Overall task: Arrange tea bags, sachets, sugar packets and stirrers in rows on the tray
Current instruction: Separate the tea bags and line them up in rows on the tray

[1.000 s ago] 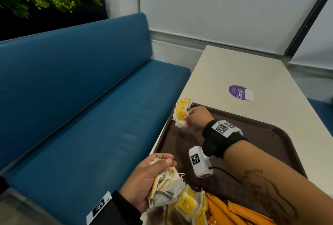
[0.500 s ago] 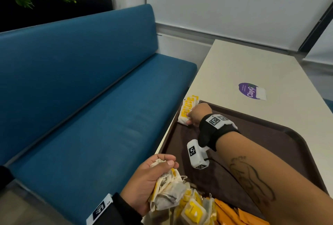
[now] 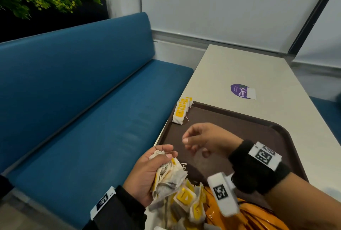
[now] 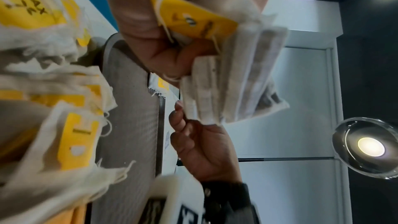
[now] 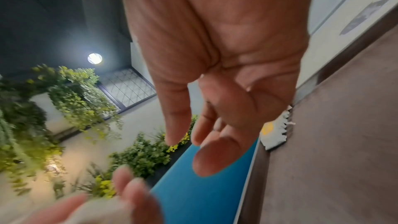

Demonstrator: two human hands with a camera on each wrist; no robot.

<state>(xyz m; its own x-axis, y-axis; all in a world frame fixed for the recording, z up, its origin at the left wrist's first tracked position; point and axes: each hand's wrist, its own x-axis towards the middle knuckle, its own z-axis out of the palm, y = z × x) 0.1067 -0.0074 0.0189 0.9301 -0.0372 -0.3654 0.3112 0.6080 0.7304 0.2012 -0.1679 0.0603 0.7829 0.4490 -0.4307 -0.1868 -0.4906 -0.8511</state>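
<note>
On tray (image 3: pixel 239 128): one tea-bag row (image 3: pixel 181 110)

A row of tea bags (image 3: pixel 181 110) is lying along the far left corner of the tray (image 3: pixel 258 124), which is sitting on the table (image 3: pixel 239 67). A loose pile of tea bags (image 3: pixel 186 202) is lying at the tray's near edge, and a bench (image 3: pixel 83 100) is running along the table's left.

The flat plastic tray (image 3: pixel 239 130) was dark brown, on a pale cream rectangular table (image 3: pixel 239 69) bearing a round purple sticker (image 3: pixel 239 91) with white lettering. The paper tea bags in a row (image 3: pixel 181 110) were off-white with bright yellow tags. The padded bench (image 3: pixel 83 82) was deep teal-blue. The foil sachets (image 3: pixel 258 218) were orange. Both wristband marker tags (image 3: pixel 263 156) showed black-and-white square patterns.
</note>
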